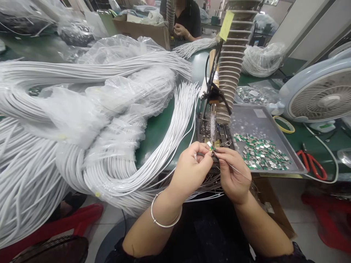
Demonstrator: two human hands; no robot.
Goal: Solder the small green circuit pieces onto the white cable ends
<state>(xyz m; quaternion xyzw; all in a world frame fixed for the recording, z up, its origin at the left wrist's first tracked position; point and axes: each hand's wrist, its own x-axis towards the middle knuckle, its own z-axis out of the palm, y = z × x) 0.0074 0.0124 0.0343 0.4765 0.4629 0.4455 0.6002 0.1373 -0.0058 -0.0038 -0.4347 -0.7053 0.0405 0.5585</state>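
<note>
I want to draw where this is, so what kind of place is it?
Probably a workshop: there's a tray of little metal parts, bundles of white cables and a soldering iron.

Green table (155, 136), pale tiled floor (290, 204)

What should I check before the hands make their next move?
1. Left hand pinching a small part: ok.
2. Right hand holding a thin wire: ok.
3. Fingers clear of the iron's tip: cannot tell, too crowded there.
4. White cable end at the part: cannot tell, fingers hide it.
5. Hose mouth near the iron: ok.
6. More parts within the tray: ok.
</note>
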